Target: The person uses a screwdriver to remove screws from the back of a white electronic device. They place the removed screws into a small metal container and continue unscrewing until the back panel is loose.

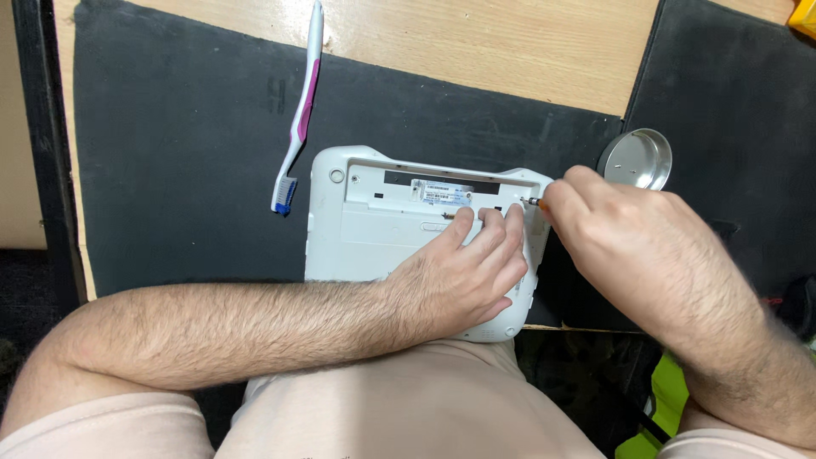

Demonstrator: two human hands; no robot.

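- Tabletop [476, 51]: I see light wood, mostly covered by two dark mats. Big mat [187, 187] takes the left and middle; second mat [731, 93] sits at the right edge, with a wood strip between them toward the far edge.
- White plastic device [374, 229]: lying back-side up on the big mat, at the near edge of the tabletop, roughly centred. Its near end hangs just over that edge, toward my lap. There's a label strip and a dark band along its far side.
- Left hand [463, 276]: lying flat on the device's back, forearm crossing in from the left along the near edge. Grip is open, fingers spread and pressing down on the shell, not wrapped around anything.
- Right hand [625, 234]: at the device's far right corner, fingers pinched shut on a small screwdriver [536, 202]. Only the tip and a bit of orange collar show; the tip meets the shell at that corner. Handle is hidden in the hand.
- Toothbrush [300, 110]: white and pink, blue-and-white bristles, lying on the big mat left of the device, head toward me, handle end reaching onto the wood at the far edge. Clear of both hands.
- Small round metal dish [637, 158]: on the right mat, just past my right hand, near the device's far right corner. I can't tell what's in it.
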